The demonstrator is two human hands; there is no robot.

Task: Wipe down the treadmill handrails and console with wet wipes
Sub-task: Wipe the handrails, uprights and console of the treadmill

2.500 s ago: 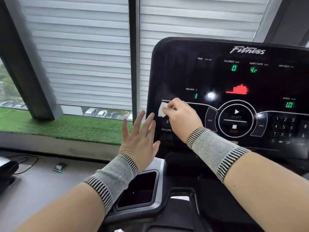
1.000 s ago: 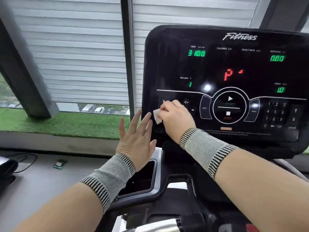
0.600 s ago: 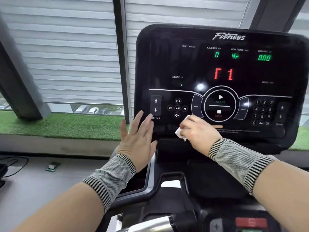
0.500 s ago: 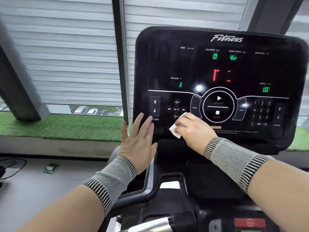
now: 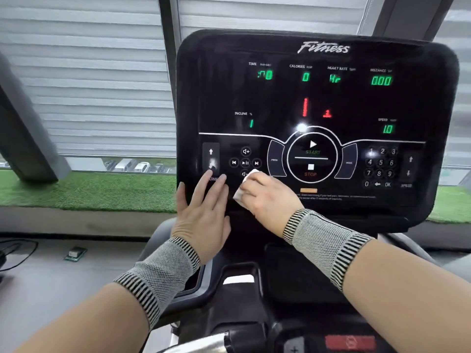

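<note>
Black and glossy, the treadmill console (image 5: 316, 118) filled the upper right of your view, its green and red readouts lit and the word "Fitness" across its top edge. Your right hand (image 5: 265, 197) rested against the lower left part of the panel, at about 7 o'clock from the round START and STOP control (image 5: 312, 159). Its fingers (image 5: 251, 186) were curled around a white wet wipe (image 5: 240, 193), which was bunched under them and pressed to the console surface just below the small cluster of media buttons (image 5: 245, 163). Only a corner of the wipe showed, poking out at 9 o'clock from your knuckles.

Your left hand (image 5: 201, 215) lay flat just beside it, at 9 o'clock from the right hand, fingers straight and slightly spread, holding nothing. Its fingertips (image 5: 209, 175) reached the incline label at the console's lower left corner; whether they touched the panel I could not tell. Both wrists wore grey knitted wristbands (image 5: 323, 240) with striped edges.

At 6 o'clock, below the console, sat a dark tray (image 5: 239, 273) and part of a silver handrail (image 5: 204, 343). At 9 o'clock, white window blinds (image 5: 89, 77) hung above a strip of green artificial turf (image 5: 84, 189).
</note>
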